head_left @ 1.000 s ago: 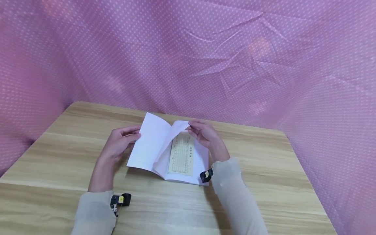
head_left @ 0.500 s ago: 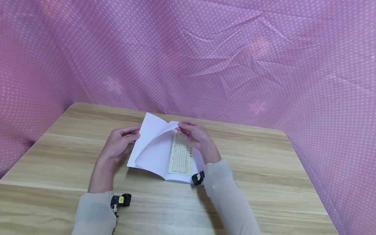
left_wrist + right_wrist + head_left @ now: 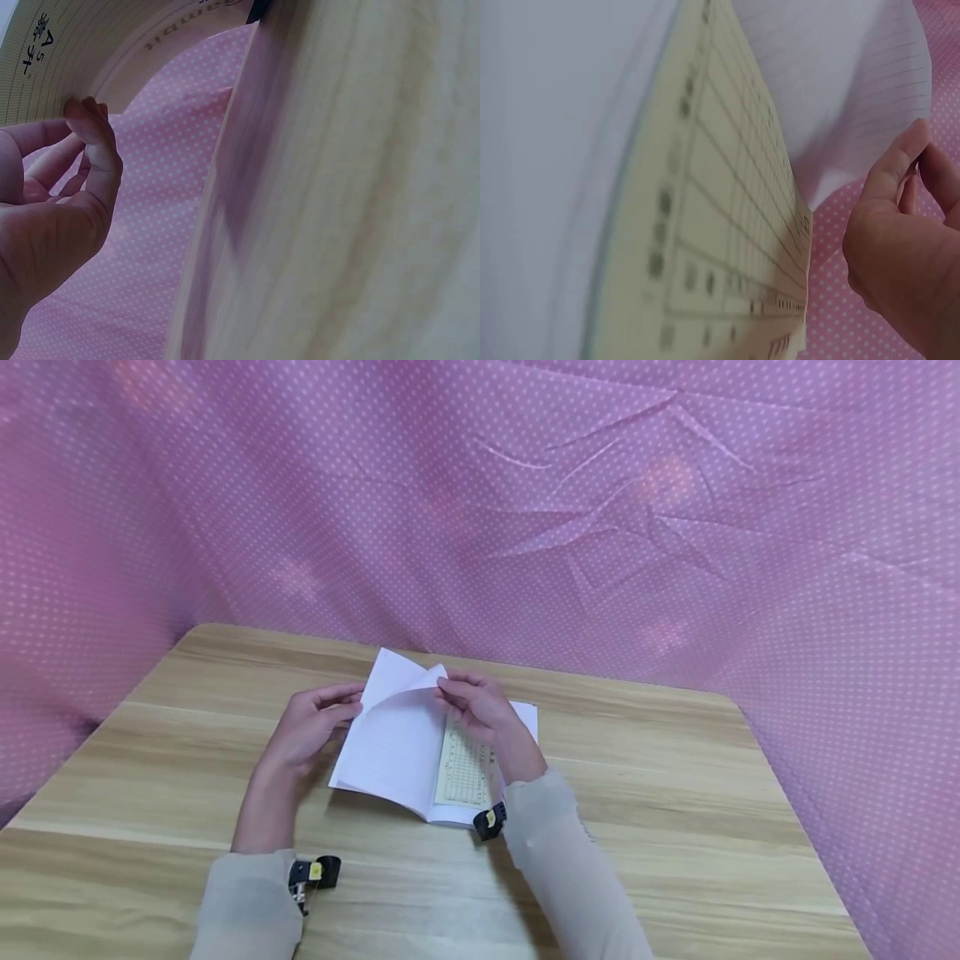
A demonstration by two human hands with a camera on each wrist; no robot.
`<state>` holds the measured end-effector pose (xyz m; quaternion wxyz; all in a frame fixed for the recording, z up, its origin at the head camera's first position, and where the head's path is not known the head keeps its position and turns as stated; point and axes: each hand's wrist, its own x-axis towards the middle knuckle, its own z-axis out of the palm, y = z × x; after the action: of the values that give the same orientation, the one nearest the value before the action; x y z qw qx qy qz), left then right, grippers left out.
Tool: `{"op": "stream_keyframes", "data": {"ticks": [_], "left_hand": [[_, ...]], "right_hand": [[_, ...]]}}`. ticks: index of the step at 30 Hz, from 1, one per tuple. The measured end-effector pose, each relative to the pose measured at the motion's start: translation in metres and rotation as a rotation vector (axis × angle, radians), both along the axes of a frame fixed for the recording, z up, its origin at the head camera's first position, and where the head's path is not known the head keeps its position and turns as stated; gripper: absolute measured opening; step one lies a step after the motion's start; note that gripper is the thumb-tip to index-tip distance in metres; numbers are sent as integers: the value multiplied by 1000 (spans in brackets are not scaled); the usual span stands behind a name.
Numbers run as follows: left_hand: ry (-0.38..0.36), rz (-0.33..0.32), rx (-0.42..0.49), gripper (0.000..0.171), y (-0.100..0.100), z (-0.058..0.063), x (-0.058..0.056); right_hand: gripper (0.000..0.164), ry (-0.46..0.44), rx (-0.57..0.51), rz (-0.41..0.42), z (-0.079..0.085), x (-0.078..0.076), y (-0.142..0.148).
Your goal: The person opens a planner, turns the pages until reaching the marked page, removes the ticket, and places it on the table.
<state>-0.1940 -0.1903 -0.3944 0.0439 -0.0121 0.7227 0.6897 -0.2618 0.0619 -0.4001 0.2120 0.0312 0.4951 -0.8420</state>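
Observation:
A white-paged notebook [image 3: 352, 760] lies spread on the table, its left half raised. At its left edge my left hand [image 3: 311, 727] grips the cover and pages between thumb and fingers; printing on the cover [image 3: 41, 52] shows in the left wrist view. My right hand [image 3: 480, 710] pinches the top corner of a lined page [image 3: 401, 735], which arches over toward the left half. A pale yellow slip printed with a grid table [image 3: 463, 772] sits on the right half, partly hidden by the right hand. Close up, the right wrist view shows the slip's printed grid [image 3: 727, 187].
Both hands work over a wood-grain table [image 3: 675, 827]. Pink dotted cloth [image 3: 480, 510] hangs behind and at both sides of the table. Small black wrist cameras [image 3: 318, 870] are strapped to both sleeves.
My right hand has moved left, carrying the page corner over the left half, so the page covers more of it. The left hand keeps its hold on the notebook's edge.

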Motion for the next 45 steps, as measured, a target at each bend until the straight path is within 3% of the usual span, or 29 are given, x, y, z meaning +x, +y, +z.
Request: {"op": "stream_keyframes", "data": {"ticks": [15,22,31,45], "left_hand": [[11,-15,-5,45,1,-1,-2],[-10,8,6,49,0,-4,-2],[1,-31,44,55,2,-4,-1],[9,-7,15,48,-1,-1,-5]], "right_hand": [[13,-19,-80,-10,-3,2,-31],[11,-47,-135,-19,-9,4,-44],[11,-32,-111,-66,-7,2,-52],[12,-42,-105,-63,-1,-3,-60]]}}
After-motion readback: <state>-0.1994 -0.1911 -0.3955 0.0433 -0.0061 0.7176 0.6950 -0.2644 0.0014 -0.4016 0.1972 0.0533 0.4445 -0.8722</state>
